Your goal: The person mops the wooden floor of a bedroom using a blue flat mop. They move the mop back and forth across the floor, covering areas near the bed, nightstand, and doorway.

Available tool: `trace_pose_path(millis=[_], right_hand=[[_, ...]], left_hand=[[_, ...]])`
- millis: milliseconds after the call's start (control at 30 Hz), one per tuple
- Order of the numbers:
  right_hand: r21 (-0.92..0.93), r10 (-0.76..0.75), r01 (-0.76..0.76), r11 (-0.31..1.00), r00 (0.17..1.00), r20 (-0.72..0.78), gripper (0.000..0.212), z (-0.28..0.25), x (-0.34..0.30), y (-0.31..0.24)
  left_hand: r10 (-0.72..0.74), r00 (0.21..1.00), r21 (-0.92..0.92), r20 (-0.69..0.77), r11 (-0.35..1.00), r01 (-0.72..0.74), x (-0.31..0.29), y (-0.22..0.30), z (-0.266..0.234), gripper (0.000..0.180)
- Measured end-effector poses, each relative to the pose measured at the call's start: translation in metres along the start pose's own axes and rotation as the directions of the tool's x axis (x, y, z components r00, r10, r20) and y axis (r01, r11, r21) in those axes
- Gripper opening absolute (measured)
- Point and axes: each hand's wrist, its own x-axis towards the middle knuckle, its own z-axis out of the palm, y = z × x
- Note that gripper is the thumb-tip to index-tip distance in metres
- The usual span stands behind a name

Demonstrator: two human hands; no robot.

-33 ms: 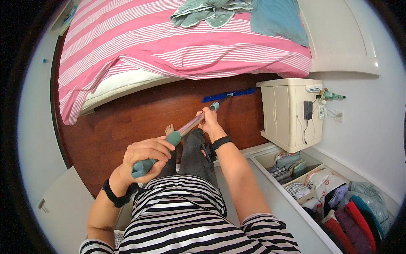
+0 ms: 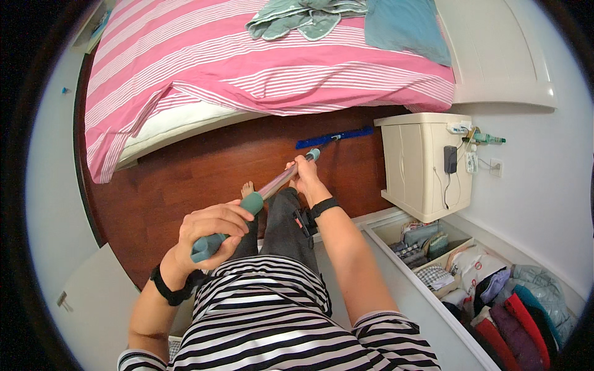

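I hold a flat mop by its long pole point(image 2: 278, 183), which slants from near my waist toward the floor beside the bed. My left hand point(image 2: 215, 230) is closed around the green grip at the near end. Farther down the pole, my right hand point(image 2: 306, 175) is wrapped round it, just short of a pale green collar. The long, narrow blue mop head point(image 2: 349, 135) lies on the dark wooden floor point(image 2: 204, 167), between the bed and the cream cabinet.
A bed point(image 2: 260, 68) with a pink-and-white striped sheet fills the far side. At the right stands the cream bedside cabinet point(image 2: 405, 157), cords and a charger on its side. An open drawer point(image 2: 433, 264) of folded clothes lies near right. A white door panel point(image 2: 93, 303) is near left.
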Motion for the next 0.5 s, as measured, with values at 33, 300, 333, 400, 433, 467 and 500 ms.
trace_pose_path(millis=[33, 300, 333, 400, 433, 467, 500], right_hand=[[-0.046, -0.008, 0.008, 0.999, 1.0, 0.005, 0.009, -0.002, 0.002, -0.003], [-0.154, -0.014, 0.021, 0.988, 0.999, 0.044, 0.008, -0.024, 0.015, -0.053], [-0.216, 0.023, -0.011, 0.976, 0.998, 0.055, 0.008, -0.027, 0.018, -0.059], [-0.18, 0.047, -0.028, 0.983, 0.994, 0.103, 0.009, -0.03, 0.018, -0.064], [-0.155, 0.02, -0.007, 0.988, 0.996, 0.084, 0.01, -0.031, 0.017, -0.064], [-0.154, 0.027, -0.024, 0.988, 0.999, 0.018, 0.011, -0.031, 0.011, -0.059], [-0.081, 0.041, -0.04, 0.996, 0.999, 0.004, 0.011, -0.031, 0.004, -0.054]], left_hand=[[-0.002, 1.0, -0.002, -0.02, 1.0, 0.002, 0.002, 0.002, 0.005, 0.009], [0.074, 0.996, 0.009, -0.046, 0.997, -0.074, 0.032, 0.008, 0.052, 0.007], [0.059, 0.997, 0.029, -0.048, 0.998, -0.058, 0.035, 0.007, 0.053, 0.008], [0.029, 0.997, 0.056, -0.075, 0.998, -0.025, 0.038, 0.007, 0.058, 0.011], [0.077, 0.997, 0.05, -0.005, 0.996, -0.077, 0.038, 0.009, 0.056, 0.012], [0.085, 0.996, 0.05, 0.04, 0.995, -0.087, 0.037, 0.011, 0.053, 0.013], [0.095, 0.991, 0.059, 0.091, 0.993, -0.101, 0.036, 0.014, 0.051, 0.014]])
